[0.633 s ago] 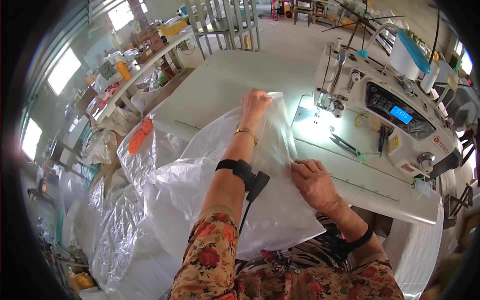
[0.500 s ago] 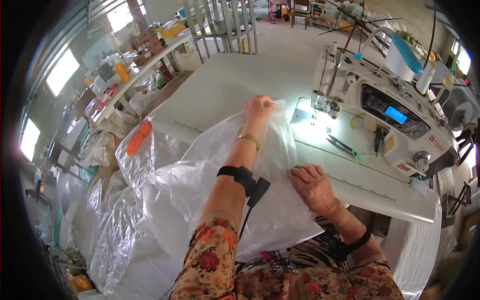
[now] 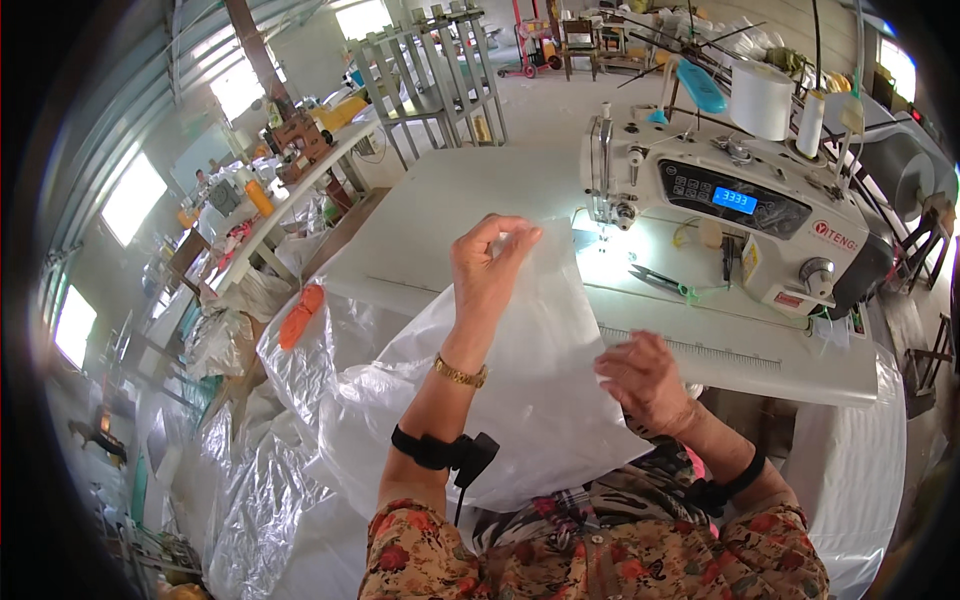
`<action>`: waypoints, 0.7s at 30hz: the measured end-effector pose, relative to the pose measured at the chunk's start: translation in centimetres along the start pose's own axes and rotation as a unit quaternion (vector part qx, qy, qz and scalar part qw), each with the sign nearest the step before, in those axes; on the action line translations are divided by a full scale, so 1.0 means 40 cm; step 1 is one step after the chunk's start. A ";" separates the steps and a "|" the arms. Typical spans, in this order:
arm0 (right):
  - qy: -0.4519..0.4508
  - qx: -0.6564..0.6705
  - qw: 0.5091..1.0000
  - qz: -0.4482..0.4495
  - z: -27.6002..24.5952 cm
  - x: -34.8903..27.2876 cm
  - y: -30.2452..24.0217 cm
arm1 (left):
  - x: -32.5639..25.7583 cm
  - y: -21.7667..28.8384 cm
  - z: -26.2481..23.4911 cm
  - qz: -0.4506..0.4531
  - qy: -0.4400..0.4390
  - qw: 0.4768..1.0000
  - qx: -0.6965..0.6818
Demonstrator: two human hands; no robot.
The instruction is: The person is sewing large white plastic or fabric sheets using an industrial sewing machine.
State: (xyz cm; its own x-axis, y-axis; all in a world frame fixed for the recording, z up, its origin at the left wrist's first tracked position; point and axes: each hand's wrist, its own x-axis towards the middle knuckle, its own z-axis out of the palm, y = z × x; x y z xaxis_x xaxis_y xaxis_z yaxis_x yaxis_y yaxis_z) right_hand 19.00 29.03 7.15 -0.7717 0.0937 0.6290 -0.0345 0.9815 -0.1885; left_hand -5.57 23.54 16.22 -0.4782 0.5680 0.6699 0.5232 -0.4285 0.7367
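Left hand (image 3: 487, 268) raised over tabletop (image 3: 440, 215), fingers pinched on far corner of translucent plastic sheet (image 3: 530, 390). Right hand (image 3: 643, 378) flat on sheet's right edge, fingers curled, apparently gripping it. Sheet spread from lap to sewing machine (image 3: 735, 205); scissors (image 3: 658, 280) beside needle.

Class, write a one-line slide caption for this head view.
Left hand pinches the far edge of a translucent plastic sheet while the right hand holds it flat beside a white sewing machine.
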 end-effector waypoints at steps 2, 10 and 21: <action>0.067 0.051 0.996 0.030 -0.050 0.033 -0.031 | -0.012 0.052 0.001 0.011 -0.005 1.000 0.009; 0.258 0.169 0.934 0.179 -0.106 0.186 -0.086 | -0.058 0.168 0.040 0.034 -0.020 0.999 0.031; 0.272 0.597 0.724 0.214 -0.084 0.240 -0.069 | -0.081 0.211 0.060 0.046 -0.017 0.998 0.025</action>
State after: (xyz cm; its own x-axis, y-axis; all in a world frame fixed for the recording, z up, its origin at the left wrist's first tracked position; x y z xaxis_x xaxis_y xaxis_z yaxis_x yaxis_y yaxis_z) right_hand 13.83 27.79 16.24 -0.5218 0.7167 0.4627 -0.6404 0.0292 -0.7675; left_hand 2.09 19.78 20.04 -0.4023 0.5519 0.7304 0.5989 -0.4448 0.6659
